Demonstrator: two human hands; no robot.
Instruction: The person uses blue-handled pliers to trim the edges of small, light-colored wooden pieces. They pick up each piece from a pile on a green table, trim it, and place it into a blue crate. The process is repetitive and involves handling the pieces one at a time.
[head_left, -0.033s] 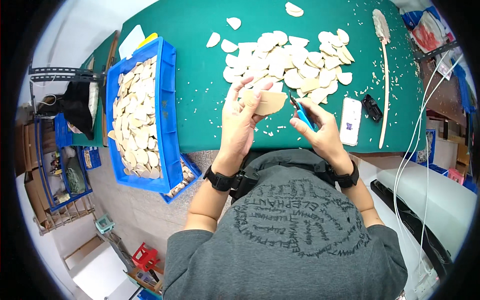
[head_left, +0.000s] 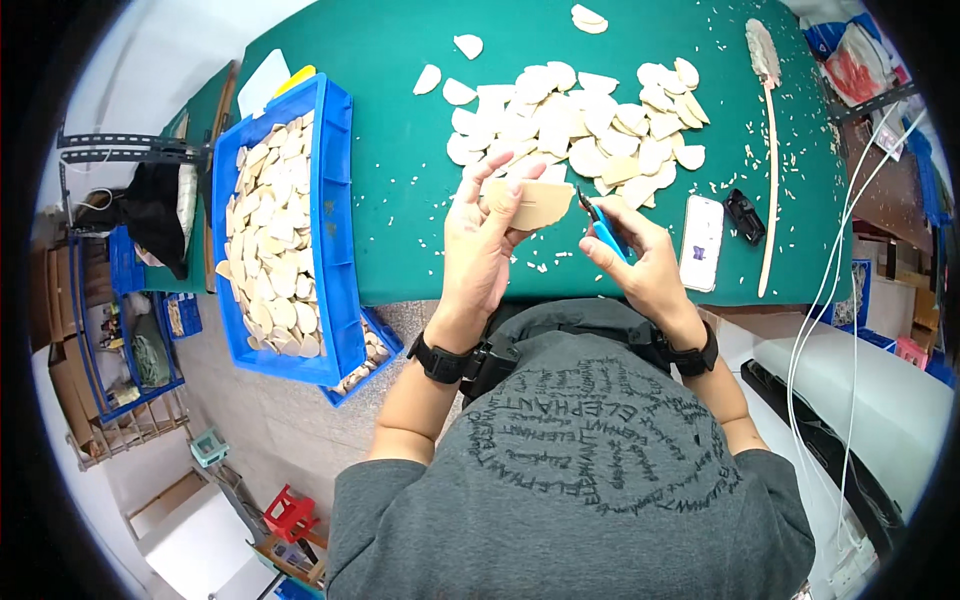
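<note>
From the head view: nothing has visibly shifted between the earlier picture and this one. The left hand [head_left: 480, 250] grips a pale fan-shaped wooden piece [head_left: 528, 203] above the green table [head_left: 400, 150]. Just right of it, the right hand [head_left: 640, 265] closes around blue-handled cutters [head_left: 605, 232], tips at the piece's edge.

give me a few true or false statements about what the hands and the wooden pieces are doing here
1. The left hand holds a fan-shaped wooden piece. True.
2. The right hand holds a red hammer. False: it holds a blue-handled cutter.
3. The blue crate on the person's left is full of wooden pieces. True.
4. The white phone lies inside the crate. False: it lies on the green table, right of the hands.
5. A loose pile of wooden pieces lies beyond the hands. True.
</note>
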